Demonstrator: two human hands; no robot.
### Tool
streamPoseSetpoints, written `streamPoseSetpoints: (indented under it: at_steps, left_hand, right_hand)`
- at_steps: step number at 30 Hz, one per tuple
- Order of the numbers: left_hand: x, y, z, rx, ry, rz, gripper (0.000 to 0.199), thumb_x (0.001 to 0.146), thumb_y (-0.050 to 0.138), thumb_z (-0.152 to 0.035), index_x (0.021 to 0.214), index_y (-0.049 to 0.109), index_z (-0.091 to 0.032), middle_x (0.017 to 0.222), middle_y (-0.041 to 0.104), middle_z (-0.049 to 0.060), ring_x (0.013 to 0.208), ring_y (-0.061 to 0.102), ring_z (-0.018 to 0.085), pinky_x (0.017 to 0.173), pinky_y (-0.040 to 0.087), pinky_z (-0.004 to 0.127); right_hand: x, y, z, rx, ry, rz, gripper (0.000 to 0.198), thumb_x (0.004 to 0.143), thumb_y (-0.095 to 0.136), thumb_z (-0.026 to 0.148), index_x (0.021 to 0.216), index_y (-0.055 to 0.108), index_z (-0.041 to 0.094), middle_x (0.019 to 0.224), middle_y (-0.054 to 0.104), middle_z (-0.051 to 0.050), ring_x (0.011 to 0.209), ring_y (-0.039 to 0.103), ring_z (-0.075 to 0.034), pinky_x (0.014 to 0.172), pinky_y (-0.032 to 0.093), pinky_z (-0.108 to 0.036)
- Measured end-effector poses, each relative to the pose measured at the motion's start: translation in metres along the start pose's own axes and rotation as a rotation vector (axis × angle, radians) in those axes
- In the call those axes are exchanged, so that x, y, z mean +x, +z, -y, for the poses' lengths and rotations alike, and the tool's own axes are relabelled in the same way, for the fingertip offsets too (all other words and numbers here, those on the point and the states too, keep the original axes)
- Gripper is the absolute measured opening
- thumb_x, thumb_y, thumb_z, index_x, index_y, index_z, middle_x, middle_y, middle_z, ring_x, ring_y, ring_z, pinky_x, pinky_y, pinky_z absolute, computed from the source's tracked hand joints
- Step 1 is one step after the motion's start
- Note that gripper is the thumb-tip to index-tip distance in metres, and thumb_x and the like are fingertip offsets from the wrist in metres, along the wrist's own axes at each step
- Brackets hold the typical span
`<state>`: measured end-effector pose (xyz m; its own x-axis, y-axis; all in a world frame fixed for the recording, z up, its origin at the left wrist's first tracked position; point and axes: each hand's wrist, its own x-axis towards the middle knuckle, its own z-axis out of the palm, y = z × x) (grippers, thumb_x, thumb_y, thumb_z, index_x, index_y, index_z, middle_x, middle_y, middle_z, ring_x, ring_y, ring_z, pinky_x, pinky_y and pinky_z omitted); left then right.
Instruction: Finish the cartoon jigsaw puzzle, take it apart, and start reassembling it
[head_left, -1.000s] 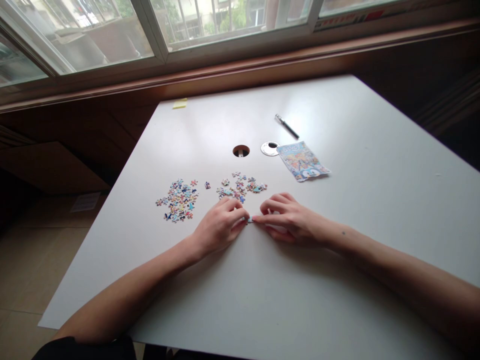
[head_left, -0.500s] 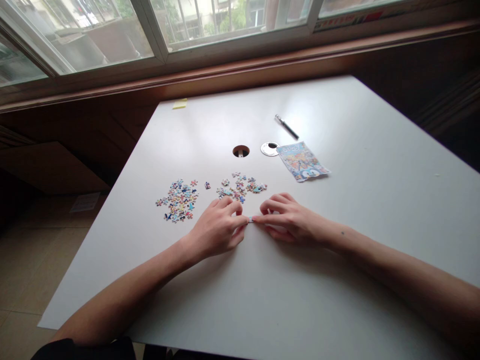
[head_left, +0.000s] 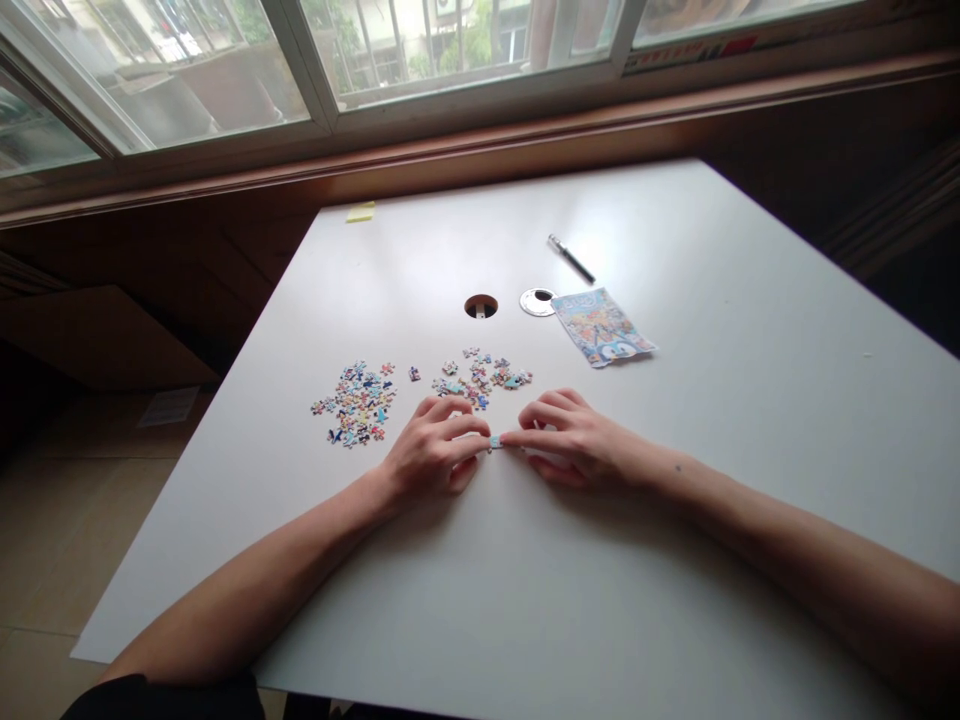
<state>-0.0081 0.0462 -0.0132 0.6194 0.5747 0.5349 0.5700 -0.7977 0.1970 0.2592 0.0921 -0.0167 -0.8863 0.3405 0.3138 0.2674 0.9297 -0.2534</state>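
A small pale-blue puzzle piece (head_left: 495, 442) lies on the white table between my two hands; whether it is one piece or joined pieces is too small to tell. My left hand (head_left: 442, 445) has its fingers bent, the index fingertip against the left side of the piece. From the other side my right hand (head_left: 566, 438) presses its index fingertip to it, with the thumb tucked below. Just beyond my hands is a loose group of puzzle pieces (head_left: 480, 378). Farther left sits a denser pile of puzzle pieces (head_left: 356, 405), and a single dark puzzle piece (head_left: 414, 374) lies between the groups.
A colourful picture sheet (head_left: 604, 328) rests beyond my right hand, against a round metal cover (head_left: 537, 302). Left of that, the table (head_left: 405, 600) has a round cable hole (head_left: 481, 306). Behind are a pen (head_left: 571, 260) and yellow tape (head_left: 361, 212) near the far edge.
My left fingers have loosened and drawn slightly left, baring more of the pale-blue piece. My right hand stays against it, and the view has shifted a little.
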Motion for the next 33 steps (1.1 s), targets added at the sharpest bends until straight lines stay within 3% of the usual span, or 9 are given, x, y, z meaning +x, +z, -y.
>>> streamPoseSetpoints:
  at_steps: [10,16,25,33]
  left_hand:
    - [-0.0008,0.0012,-0.0015,0.016,-0.012,0.024,0.019,0.083,0.061,-0.008,0.094,0.067,-0.022,0.100,0.076,-0.003,0.103,0.061,0.021,0.091,0.041,0.038]
    - [-0.0008,0.0002,-0.0010,0.021,0.005,0.052,0.022,0.080,0.060,-0.008,0.096,0.067,-0.022,0.104,0.075,-0.001,0.104,0.060,0.022,0.092,0.041,0.038]
    - [-0.0001,-0.0001,-0.0010,0.037,0.016,0.067,0.022,0.081,0.059,-0.008,0.098,0.066,-0.021,0.102,0.075,0.000,0.105,0.060,0.022,0.092,0.041,0.038]
    - [-0.0006,-0.0005,-0.0018,0.022,0.033,0.103,0.025,0.082,0.058,-0.009,0.101,0.065,-0.023,0.106,0.074,0.000,0.106,0.060,0.021,0.092,0.041,0.038]
  right_hand:
    - [0.0011,-0.0010,0.0015,0.005,0.013,0.032,0.041,0.091,0.057,0.021,0.132,0.055,0.022,0.108,0.062,-0.009,0.097,0.052,-0.022,0.092,0.038,-0.041]
    - [0.0017,-0.0009,0.0014,0.030,0.022,0.021,0.026,0.091,0.056,0.021,0.117,0.059,0.019,0.106,0.063,-0.010,0.096,0.053,-0.021,0.090,0.039,-0.040]
    - [0.0001,-0.0010,0.0012,0.001,0.002,0.029,0.034,0.093,0.055,0.022,0.127,0.057,0.021,0.107,0.060,-0.010,0.097,0.051,-0.022,0.092,0.039,-0.041]
    - [0.0007,-0.0026,0.0031,0.004,0.030,-0.001,0.033,0.092,0.057,0.023,0.125,0.059,0.020,0.106,0.063,-0.010,0.097,0.054,-0.022,0.092,0.040,-0.041]
